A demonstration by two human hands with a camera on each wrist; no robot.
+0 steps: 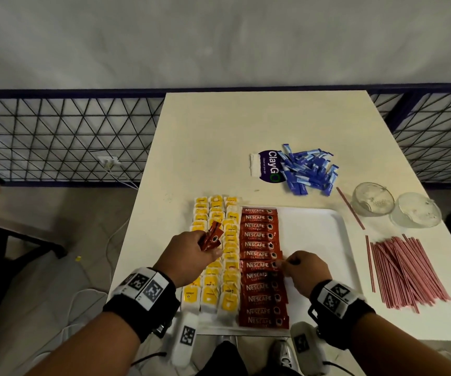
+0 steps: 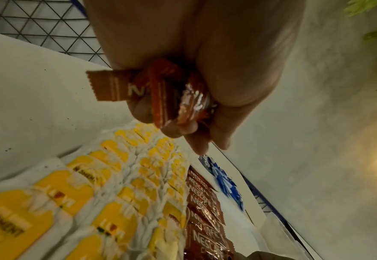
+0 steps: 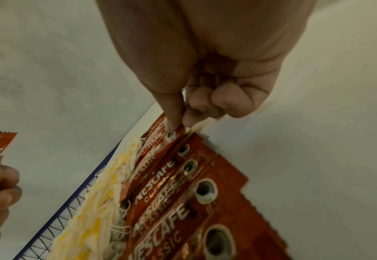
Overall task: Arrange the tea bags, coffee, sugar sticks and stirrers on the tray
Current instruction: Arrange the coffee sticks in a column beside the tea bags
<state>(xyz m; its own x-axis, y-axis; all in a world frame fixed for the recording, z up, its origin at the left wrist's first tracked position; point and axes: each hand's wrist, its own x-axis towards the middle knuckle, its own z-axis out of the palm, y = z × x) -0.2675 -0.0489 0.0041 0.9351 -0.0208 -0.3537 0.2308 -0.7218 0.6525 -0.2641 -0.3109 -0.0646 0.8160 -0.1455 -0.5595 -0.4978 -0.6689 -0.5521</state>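
Right hand (image 1: pixel 304 270) pinching a Nescafé sachet (image 3: pixel 158 146) mid-column by its right end, thumb on top, left hand (image 1: pixel 189 256) clutching spare sachets (image 1: pixel 213 237) above tea bags (image 1: pixel 214 256)

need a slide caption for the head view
Left hand holds spare red coffee sachets while right hand pinches one in the red coffee column on the white plastic tray.
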